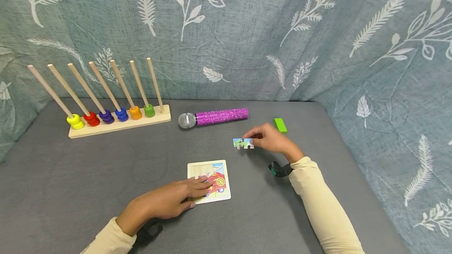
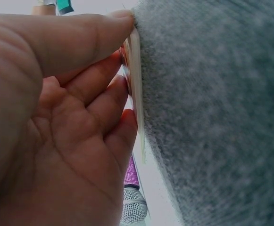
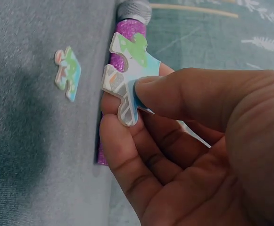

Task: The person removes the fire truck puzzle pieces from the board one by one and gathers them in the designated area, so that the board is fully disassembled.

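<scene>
My right hand (image 1: 271, 138) pinches a jigsaw piece (image 3: 132, 70) between thumb and fingers. It is held a little above the table, and its printed side shows green, blue and grey. A second jigsaw piece (image 3: 70, 73) lies on the table beside it; in the head view the two look side by side. My left hand (image 1: 169, 201) rests with extended fingers on a partly filled puzzle tray (image 1: 228, 191), its thumb at the near edge. Joined pieces in the tray form a red picture (image 1: 219, 177), partly hidden by the fingers. Bare wood shows at the tray's upper left.
Behind the hands lies a glittery purple microphone (image 1: 222, 117). A green block (image 1: 280, 125) is just beyond my right hand. At the back left stands a wooden peg rack (image 1: 120, 125) with coloured rings on its rods. A patterned cloth (image 1: 226, 50) hangs behind the grey table (image 1: 106, 167).
</scene>
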The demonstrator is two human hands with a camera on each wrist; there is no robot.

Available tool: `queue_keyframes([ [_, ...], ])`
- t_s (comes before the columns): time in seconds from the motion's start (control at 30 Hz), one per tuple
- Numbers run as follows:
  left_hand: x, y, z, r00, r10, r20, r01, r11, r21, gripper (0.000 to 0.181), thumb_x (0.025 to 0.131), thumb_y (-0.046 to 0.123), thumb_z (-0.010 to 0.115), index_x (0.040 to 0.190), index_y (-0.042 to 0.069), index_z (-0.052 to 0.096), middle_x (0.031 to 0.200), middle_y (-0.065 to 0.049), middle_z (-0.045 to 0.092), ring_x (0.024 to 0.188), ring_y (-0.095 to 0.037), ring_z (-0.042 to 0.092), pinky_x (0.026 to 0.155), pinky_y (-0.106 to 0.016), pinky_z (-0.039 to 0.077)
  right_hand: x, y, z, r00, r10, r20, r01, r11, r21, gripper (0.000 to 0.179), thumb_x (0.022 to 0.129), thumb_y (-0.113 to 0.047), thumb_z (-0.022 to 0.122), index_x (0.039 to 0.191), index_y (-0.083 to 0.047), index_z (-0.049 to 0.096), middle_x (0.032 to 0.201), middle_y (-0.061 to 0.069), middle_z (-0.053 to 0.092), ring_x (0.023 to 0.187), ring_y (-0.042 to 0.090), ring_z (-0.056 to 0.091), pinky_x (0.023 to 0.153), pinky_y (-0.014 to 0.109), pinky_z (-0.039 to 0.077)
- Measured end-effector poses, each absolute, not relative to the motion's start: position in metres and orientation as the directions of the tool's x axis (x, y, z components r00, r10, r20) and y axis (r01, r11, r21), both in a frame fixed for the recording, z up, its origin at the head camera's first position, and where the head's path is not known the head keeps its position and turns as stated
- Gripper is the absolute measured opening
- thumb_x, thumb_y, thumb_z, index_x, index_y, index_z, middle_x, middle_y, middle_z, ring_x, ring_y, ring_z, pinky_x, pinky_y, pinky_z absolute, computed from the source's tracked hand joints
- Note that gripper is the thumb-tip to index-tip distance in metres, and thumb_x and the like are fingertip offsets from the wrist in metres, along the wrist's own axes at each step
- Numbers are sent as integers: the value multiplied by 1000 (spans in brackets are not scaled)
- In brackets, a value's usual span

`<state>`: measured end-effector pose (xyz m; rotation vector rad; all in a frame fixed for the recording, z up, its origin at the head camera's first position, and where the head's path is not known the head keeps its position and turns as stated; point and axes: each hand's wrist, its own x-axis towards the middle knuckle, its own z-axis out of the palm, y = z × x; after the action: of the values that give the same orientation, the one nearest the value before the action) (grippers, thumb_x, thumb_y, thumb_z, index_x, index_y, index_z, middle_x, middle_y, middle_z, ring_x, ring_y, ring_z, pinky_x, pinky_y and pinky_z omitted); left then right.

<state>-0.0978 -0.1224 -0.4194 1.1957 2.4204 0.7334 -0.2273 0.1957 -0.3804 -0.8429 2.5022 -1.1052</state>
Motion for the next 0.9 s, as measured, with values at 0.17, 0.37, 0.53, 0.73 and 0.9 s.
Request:
queue_keyframes([
  [0.17,-97,-123,-419,-587,805,-79,624,513,589,49,90,-4,59,139,4,54,149,-7,43,138,-31,36,108,-50,35,-233,196,-387,-825,-562,-57,-348,585,-733,24,90,5,57,109,5,71,104,14,70,85,15,61,71,28,51],
  [0.37,-97,-123,-419,-584,808,-82,622,510,595,48,91,-3,59,139,4,54,150,-6,42,139,-28,34,109,-48,34,-239,197,-394,-847,-527,-63,-334,622,-708,22,90,7,58,108,5,72,105,16,70,90,20,64,73,28,51],
  [0.53,-96,-123,-420,-588,804,-89,613,515,598,48,92,-3,59,139,4,53,150,-6,42,139,-28,34,109,-48,34,-242,199,-402,-859,-511,-38,-347,635,-690,21,88,8,59,105,6,72,104,18,70,89,23,63,71,29,51],
  [0.73,-97,-123,-421,-589,804,-80,614,510,603,48,91,-4,59,138,4,54,150,-6,42,139,-29,34,109,-49,33,-245,199,-411,-868,-494,-50,-329,648,-686,23,87,8,59,105,5,73,103,16,70,90,22,62,74,30,51],
  [0.9,-97,-123,-421,-590,805,-72,622,509,595,47,91,-3,60,137,4,56,150,-5,42,138,-29,36,109,-49,34,-247,199,-415,-867,-497,-44,-347,664,-663,23,87,9,58,104,5,73,102,16,70,90,23,62,75,32,51],
])
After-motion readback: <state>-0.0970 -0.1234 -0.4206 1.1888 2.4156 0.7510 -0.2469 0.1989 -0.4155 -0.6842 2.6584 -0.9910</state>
